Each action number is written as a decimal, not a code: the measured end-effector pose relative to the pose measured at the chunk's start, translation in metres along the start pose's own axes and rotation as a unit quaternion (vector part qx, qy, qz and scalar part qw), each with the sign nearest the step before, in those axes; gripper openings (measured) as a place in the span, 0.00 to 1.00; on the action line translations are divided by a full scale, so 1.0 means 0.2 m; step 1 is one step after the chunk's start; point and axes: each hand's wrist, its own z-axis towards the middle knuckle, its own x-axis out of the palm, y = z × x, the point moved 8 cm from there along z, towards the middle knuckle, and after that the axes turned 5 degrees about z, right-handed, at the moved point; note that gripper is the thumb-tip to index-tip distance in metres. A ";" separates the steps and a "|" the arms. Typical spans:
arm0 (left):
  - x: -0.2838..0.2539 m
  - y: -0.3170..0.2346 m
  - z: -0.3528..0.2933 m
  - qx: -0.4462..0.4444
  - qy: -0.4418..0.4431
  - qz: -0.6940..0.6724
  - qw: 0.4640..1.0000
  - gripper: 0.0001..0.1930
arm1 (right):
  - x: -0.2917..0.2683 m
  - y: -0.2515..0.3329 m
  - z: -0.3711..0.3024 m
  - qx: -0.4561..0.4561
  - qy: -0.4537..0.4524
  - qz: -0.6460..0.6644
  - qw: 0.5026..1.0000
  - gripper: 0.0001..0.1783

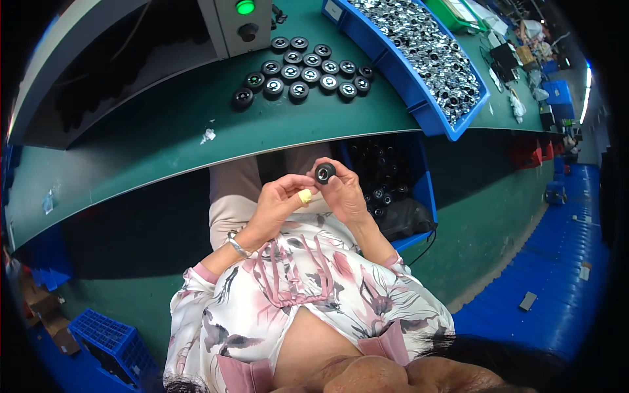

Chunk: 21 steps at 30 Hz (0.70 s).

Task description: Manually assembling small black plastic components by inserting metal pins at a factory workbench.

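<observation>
My right hand [345, 196] pinches a small black wheel [324, 173] with a silvery centre, its round face turned up, above my lap. Close by on its left is my left hand [278, 202], with a yellow finger cot [304, 196] on the thumb. Its fingers are bent and drawn together, the tips reaching to the wheel's lower left edge. Whether they touch the wheel or hold some small part is hidden. Similar black wheels [299, 92] stand in loose rows on the green bench [177, 147] in front of me.
A blue bin [419, 108] full of shiny metal parts sits on the bench at right. Below the bench edge, another blue bin [426, 190] holds dark wheels. A machine [223, 29] with a lit green button stands at the far left. A blue crate [111, 334] rests at lower left.
</observation>
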 end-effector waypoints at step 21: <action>-0.03 0.17 0.13 -0.082 -0.019 -0.196 0.977 0.09 | 0.34 0.29 -0.06 -0.293 0.007 -0.654 0.697 0.24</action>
